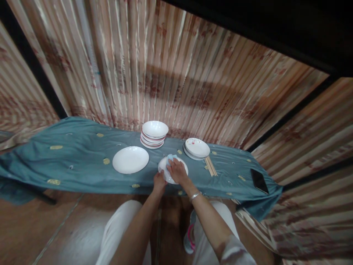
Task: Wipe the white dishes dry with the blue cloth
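A small white plate (171, 177) is in front of me near the table's front edge. My left hand (159, 181) grips its near left rim, fingers closed on it. On the plate's upper face my right hand (177, 170) presses a light blue cloth (171, 157), its fingers bent over the cloth. Part of the plate is hidden under that hand. To the left lies a larger white oval plate (130, 160), apart from both hands.
Behind stands a stack of white bowls (155, 129). Right of it are stacked plates (197, 147) and wooden chopsticks (211, 166). A black phone (259, 180) lies at the right end of the green tablecloth (82, 158). A curtain (171, 73) hangs behind.
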Tool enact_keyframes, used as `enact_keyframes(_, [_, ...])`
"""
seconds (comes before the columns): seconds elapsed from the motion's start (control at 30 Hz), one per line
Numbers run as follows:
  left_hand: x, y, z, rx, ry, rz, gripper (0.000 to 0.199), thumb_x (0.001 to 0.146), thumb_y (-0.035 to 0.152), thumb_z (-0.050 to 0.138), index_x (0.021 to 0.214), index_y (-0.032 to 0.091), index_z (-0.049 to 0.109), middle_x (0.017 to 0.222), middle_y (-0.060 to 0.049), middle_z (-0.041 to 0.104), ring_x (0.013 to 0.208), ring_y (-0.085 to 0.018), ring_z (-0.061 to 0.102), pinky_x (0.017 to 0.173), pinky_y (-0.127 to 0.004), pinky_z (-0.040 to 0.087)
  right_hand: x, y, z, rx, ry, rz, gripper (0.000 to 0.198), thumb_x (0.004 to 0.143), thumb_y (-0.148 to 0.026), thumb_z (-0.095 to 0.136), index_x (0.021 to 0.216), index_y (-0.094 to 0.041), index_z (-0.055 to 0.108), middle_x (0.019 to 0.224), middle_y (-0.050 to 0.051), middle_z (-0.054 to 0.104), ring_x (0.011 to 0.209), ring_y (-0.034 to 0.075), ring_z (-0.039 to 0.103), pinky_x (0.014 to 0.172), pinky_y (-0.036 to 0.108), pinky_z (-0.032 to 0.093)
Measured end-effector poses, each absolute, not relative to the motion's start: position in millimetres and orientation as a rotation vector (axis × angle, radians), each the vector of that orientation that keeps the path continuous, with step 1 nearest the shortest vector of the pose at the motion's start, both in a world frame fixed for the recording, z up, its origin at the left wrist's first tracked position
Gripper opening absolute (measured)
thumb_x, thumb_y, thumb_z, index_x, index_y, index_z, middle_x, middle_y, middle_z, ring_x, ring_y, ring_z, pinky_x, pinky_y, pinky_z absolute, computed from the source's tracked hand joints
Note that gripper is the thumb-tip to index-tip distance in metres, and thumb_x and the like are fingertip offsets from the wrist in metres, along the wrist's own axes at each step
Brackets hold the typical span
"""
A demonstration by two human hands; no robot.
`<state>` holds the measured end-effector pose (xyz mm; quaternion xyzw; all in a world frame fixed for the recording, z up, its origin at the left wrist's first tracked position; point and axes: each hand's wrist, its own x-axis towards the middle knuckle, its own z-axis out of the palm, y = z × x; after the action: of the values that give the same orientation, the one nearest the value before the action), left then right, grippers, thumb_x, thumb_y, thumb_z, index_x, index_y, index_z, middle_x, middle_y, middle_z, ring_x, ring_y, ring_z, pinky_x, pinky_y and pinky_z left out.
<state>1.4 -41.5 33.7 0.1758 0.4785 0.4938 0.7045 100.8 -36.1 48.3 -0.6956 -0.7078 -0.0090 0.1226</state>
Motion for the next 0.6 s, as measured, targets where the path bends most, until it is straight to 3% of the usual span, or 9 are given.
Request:
enact_keyframes(0.13, [1.3, -41.9, 31.8, 0.401, 1.072, 1.104, 0.013, 0.086, 0.021, 0.049, 0.074, 0.018, 0.055, 0.066, -0.003, 0.062, 0.056, -0.014, 0.058, 0.053, -0.024, 0.044, 111.6, -33.2, 43.2, -2.028, -2.050, -0.034, 0.039, 0.098, -0.032, 0.041, 0.134, -0.022, 0.051, 0.142, 0.013, 0.051, 0.133, 0.023, 0.043, 0.111, 0.047, 0.029])
enact_keyframes(0.6, [3.2, -40.8, 29.5, 0.384, 1.081, 1.110, 0.014, 0.086, 0.021, 0.050, 0.074, 0.018, 0.053, 0.062, -0.002, 0.060, 0.054, -0.013, 0.057, 0.053, -0.023, 0.044, 129.9, -52.3, 40.2, -2.039, -2.012, -0.033, 0.040, 0.098, -0.032, 0.041, 0.133, -0.018, 0.053, 0.140, 0.015, 0.052, 0.133, 0.024, 0.043, 0.112, 0.049, 0.026])
